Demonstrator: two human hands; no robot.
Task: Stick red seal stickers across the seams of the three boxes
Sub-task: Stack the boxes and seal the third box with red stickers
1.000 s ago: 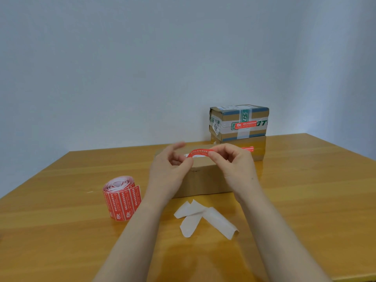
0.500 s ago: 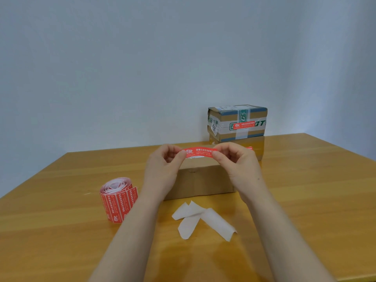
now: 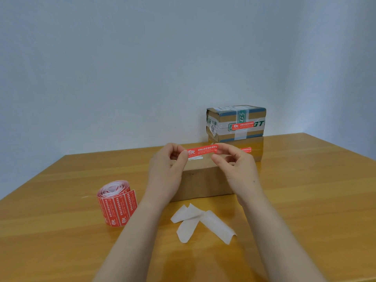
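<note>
Your forearms run off the bottom edge. Nearest you on the wooden table (image 3: 305, 200) lie curled white backing strips (image 3: 201, 222). Left of them a roll of red stickers (image 3: 117, 202) stands on end. Your left hand (image 3: 164, 171) and right hand (image 3: 238, 169) each pinch one end of a red sticker (image 3: 202, 150), stretched flat above a plain cardboard box (image 3: 203, 180) whose top they partly hide. Behind it, a taped box (image 3: 221, 119) sits on a lower box (image 3: 256, 153); both bear red seals.
</note>
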